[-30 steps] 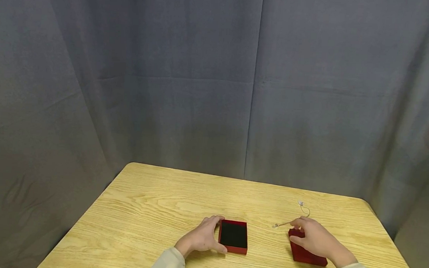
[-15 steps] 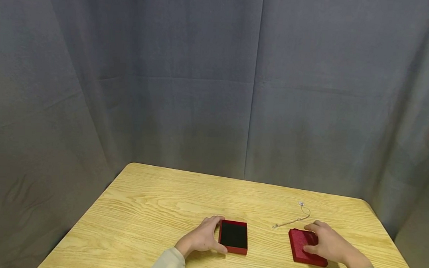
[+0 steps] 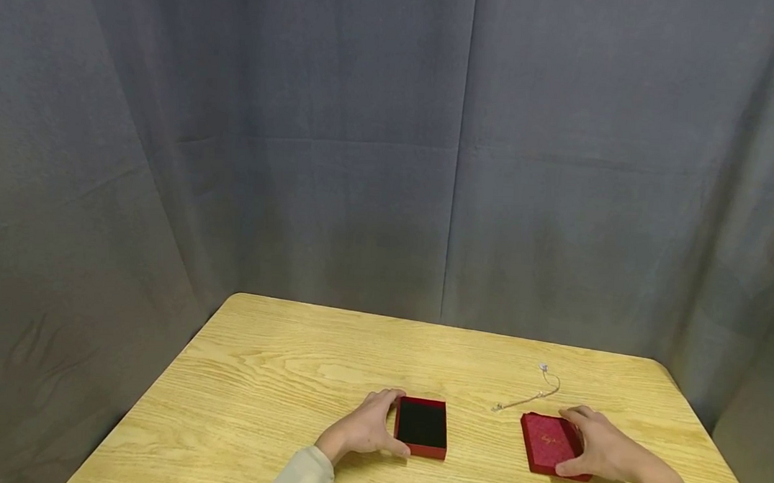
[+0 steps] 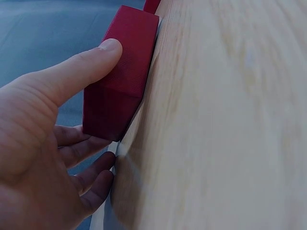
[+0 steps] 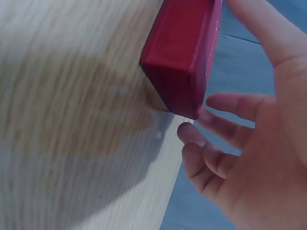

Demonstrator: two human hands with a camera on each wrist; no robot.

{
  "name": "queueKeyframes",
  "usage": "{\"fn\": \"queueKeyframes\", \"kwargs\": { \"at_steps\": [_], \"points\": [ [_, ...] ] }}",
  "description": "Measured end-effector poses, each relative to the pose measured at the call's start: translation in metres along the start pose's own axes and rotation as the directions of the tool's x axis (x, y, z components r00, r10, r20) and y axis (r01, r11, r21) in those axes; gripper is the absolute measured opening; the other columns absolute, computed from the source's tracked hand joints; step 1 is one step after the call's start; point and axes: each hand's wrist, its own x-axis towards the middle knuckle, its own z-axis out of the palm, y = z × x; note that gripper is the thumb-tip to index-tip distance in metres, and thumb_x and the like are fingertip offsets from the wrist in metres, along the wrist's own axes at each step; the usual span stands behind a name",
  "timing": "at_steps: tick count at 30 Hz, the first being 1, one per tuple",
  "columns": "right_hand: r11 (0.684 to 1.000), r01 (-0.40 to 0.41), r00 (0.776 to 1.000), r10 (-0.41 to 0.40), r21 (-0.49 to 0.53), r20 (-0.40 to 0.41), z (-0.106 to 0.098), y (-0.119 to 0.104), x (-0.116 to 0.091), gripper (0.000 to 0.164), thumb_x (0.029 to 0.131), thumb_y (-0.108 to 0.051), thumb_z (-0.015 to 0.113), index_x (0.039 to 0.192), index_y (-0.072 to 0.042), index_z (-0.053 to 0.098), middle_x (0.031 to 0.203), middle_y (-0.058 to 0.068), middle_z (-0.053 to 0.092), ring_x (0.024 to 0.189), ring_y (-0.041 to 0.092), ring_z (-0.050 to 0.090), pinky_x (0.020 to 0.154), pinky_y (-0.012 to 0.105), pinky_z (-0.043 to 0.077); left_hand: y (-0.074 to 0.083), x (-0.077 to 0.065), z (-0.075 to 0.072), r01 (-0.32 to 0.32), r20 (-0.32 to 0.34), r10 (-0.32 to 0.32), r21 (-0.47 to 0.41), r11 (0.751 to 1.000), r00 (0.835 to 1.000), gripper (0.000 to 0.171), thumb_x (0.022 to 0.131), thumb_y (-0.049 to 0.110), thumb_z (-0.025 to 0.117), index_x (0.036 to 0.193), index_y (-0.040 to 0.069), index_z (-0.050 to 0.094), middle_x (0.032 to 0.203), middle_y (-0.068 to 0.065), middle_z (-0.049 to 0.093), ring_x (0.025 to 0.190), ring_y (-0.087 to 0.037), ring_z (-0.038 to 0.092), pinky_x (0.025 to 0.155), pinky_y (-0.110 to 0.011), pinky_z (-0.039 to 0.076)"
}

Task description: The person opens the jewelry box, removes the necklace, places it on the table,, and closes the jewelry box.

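My left hand (image 3: 366,422) holds a small red open box (image 3: 427,451) with a black insert, thumb on the near side and fingers at the far left corner. In the left wrist view the thumb presses on the red box wall (image 4: 127,57). To the right lies a red box lid (image 3: 543,439), top up, with gold script on it. My right hand (image 3: 606,451) spans its right side, thumb at the near edge and fingertips at the far edge. The right wrist view shows the lid (image 5: 175,38) between thumb and fingers. Behind it lies a fine chain bracelet (image 3: 540,394).
Everything rests on a light wooden table (image 3: 291,345) with rounded far corners. Grey curtains (image 3: 337,196) hang close behind it and on both sides. A stretch of tabletop separates the box from the lid.
My right hand has drawn back from the chain and the lid's top to the lid's right side, uncovering both. The left hand and its box have stayed put.
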Motion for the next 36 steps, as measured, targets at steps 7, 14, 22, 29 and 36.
{"fn": "queueKeyframes", "kwargs": {
  "at_steps": [7, 14, 22, 29, 36],
  "points": [
    [0.999, 0.017, 0.999, -0.018, 0.032, 0.041, 0.003, 0.002, -0.002, 0.098, 0.053, -0.047, 0.089, 0.125, 0.008, 0.051, 0.117, 0.011, 0.052, 0.101, 0.028, 0.047, 0.077, 0.040, 0.046, -0.001, 0.000, -0.001, -0.006, 0.003, 0.006, -0.013, 1.000, 1.000, 0.096, 0.069, 0.041, 0.084, 0.144, 0.008, 0.034, 0.141, -0.005, 0.040, 0.126, -0.025, 0.033, 0.099, -0.046, 0.036],
    [0.998, 0.014, 0.999, -0.017, 0.064, 0.048, 0.005, 0.003, -0.004, 0.096, 0.050, -0.034, 0.090, 0.127, 0.006, 0.049, 0.115, 0.010, 0.051, 0.098, 0.026, 0.046, 0.074, 0.036, 0.045, 0.000, -0.001, -0.001, 0.002, 0.007, -0.002, -0.024, 1.000, 1.000, 0.095, 0.069, 0.038, 0.084, 0.144, 0.007, 0.034, 0.139, -0.004, 0.041, 0.124, -0.023, 0.034, 0.099, -0.045, 0.037],
    [0.999, -0.011, 1.000, 0.009, 0.045, 0.028, 0.005, -0.001, -0.002, 0.100, 0.050, -0.035, 0.090, 0.129, 0.008, 0.047, 0.115, 0.011, 0.051, 0.099, 0.026, 0.048, 0.077, 0.041, 0.046, 0.001, -0.003, 0.000, 0.012, 0.006, -0.012, -0.037, 0.999, 1.000, 0.095, 0.069, 0.037, 0.084, 0.144, 0.007, 0.034, 0.142, -0.006, 0.038, 0.126, -0.024, 0.033, 0.100, -0.046, 0.036],
    [0.999, 0.041, 0.997, -0.041, 0.012, -0.068, 0.008, -0.017, 0.000, 0.104, 0.051, -0.047, 0.088, 0.129, 0.008, 0.047, 0.116, 0.009, 0.051, 0.102, 0.023, 0.049, 0.082, 0.042, 0.047, 0.001, -0.002, 0.000, 0.010, -0.005, -0.010, -0.024, 1.000, 1.000, 0.094, 0.069, 0.037, 0.085, 0.143, 0.009, 0.036, 0.139, -0.003, 0.041, 0.125, -0.023, 0.034, 0.099, -0.045, 0.036],
    [0.993, 0.109, 0.983, -0.103, 0.033, -0.151, 0.010, -0.035, 0.005, 0.104, 0.053, -0.045, 0.089, 0.129, 0.011, 0.045, 0.114, 0.007, 0.051, 0.100, 0.021, 0.050, 0.082, 0.038, 0.047, 0.000, -0.001, 0.002, 0.009, -0.010, -0.010, -0.031, 0.999, 1.000, 0.095, 0.068, 0.038, 0.085, 0.144, 0.009, 0.035, 0.139, -0.003, 0.041, 0.125, -0.024, 0.034, 0.099, -0.045, 0.036]
  ]
}}
